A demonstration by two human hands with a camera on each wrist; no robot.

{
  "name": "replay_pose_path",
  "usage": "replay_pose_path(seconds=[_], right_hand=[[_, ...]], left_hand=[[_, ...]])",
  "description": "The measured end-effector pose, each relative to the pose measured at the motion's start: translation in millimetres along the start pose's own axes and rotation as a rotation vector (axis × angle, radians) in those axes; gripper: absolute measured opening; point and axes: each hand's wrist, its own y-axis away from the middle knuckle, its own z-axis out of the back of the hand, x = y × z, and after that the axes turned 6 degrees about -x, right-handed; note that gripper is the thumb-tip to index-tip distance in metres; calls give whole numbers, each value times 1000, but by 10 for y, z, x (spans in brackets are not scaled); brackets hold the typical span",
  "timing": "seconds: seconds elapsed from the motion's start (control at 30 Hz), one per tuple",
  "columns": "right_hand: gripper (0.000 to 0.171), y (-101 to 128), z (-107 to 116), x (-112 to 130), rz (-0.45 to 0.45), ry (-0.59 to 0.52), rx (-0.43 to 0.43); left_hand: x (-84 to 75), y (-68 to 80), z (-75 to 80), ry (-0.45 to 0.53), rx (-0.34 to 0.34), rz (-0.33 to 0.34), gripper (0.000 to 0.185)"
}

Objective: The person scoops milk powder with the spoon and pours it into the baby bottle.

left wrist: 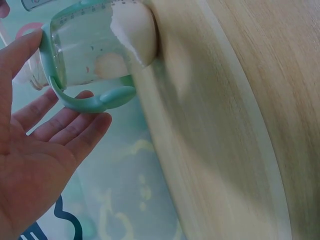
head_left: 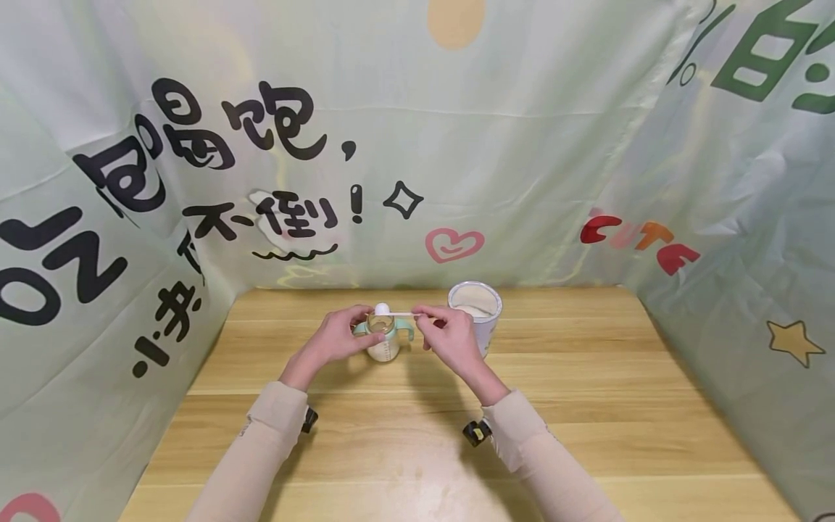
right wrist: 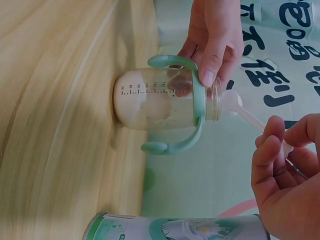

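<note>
A pale green printed cloth backdrop [head_left: 522, 145] with black lettering, a pink heart and a yellow star walls in three sides of a light wooden counter [head_left: 587, 406]. Both forearms, in beige sleeves [head_left: 274, 428], reach forward from the near edge to the middle of the counter.

Toward the back, right of centre, stands an open white powder tin [head_left: 475, 308] with a green-printed label, its top showing pale powder inside. It sits just beside and behind the right hand.

Left of the tin, at the centre, a clear baby bottle [right wrist: 157, 100] stands upright on the counter. It has a mint-green collar with two looped handles, measuring marks down its side and a layer of cream-coloured powder at its bottom. Its mouth is uncovered.

The left hand [head_left: 339, 337] steadies the bottle from the left, fingers laid against the green collar and the thumb at the rim; in the left wrist view the other fingers lie straight and relaxed beside one handle.

The right hand [head_left: 450, 335] is just right of the bottle, pinching the long handle of a white plastic scoop [right wrist: 240, 110] between thumb and fingertips. The scoop's bowl is held level at the bottle's mouth.
</note>
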Motion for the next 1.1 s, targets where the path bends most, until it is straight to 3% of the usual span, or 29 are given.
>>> replay_pose_path(seconds=[1.1], right_hand=[[18,-52,112,42,8,-43,-80]], left_hand=[[-18,-27,23,-55,-2,-31,70]])
